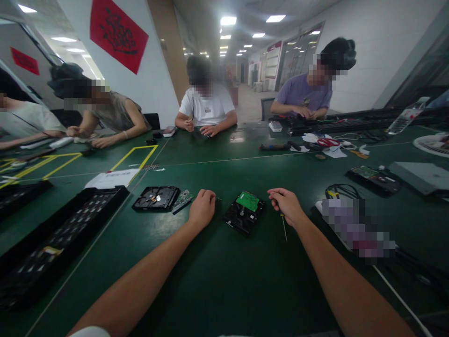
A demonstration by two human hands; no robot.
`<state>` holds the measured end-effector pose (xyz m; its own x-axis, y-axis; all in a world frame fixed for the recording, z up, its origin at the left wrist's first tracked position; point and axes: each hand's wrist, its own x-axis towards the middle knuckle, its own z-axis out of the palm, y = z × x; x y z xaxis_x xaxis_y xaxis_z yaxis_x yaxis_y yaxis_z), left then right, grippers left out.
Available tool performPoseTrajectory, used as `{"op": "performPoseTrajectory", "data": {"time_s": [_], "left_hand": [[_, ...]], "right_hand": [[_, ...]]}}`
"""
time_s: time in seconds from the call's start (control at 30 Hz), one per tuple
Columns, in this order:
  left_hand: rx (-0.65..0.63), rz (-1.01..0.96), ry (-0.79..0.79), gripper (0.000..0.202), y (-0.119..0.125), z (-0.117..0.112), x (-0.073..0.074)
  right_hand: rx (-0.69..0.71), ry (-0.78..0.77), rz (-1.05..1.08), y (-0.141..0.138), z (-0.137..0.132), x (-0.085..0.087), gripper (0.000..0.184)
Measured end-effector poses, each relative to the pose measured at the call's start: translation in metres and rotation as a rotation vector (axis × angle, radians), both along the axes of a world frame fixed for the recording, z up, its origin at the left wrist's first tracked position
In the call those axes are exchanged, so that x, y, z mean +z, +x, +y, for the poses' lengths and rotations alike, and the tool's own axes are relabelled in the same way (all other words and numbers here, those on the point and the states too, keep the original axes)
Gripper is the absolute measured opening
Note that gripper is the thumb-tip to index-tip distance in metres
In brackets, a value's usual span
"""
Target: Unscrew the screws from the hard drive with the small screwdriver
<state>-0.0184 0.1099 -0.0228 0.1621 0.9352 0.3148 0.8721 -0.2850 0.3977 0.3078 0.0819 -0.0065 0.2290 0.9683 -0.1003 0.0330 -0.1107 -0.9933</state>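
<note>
A hard disk drive (242, 223) with a green circuit board (249, 201) on its upper face lies on the table between my hands. Just left of it rests my left hand (202, 208), fingers curled together; what they hold, if anything, is too small to make out. On the drive's other side, my right hand (286, 204) is closed around a screwdriver (284, 228), its thin shaft pointing down towards the table. Beside my left hand are a loose circuit board (183, 200) and a black drive casing (156, 198) with small pieces on it.
Long black trays (63, 234) stand at the left. To the right are a phone-like device (354, 227) showing a blurred picture, another drive (373, 179), a grey box (421, 177) and red scissors (329, 142). Several people sit across the green table (224, 290).
</note>
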Motion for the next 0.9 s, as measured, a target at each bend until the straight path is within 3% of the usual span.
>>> {"op": "performPoseTrajectory", "data": {"time_s": [0.23,0.73,0.9], "left_hand": [[-0.074,0.021,-0.018,0.027,0.000,0.000,-0.002],[-0.039,0.047,-0.055,0.016,0.004,0.001,0.002],[-0.015,-0.056,-0.024,0.014,0.007,-0.003,0.005]], "right_hand": [[0.016,0.012,-0.014,0.000,-0.001,0.000,0.020],[0.008,0.006,-0.004,-0.001,-0.001,0.003,0.021],[0.155,0.035,0.098,-0.008,-0.007,0.013,0.032]]}}
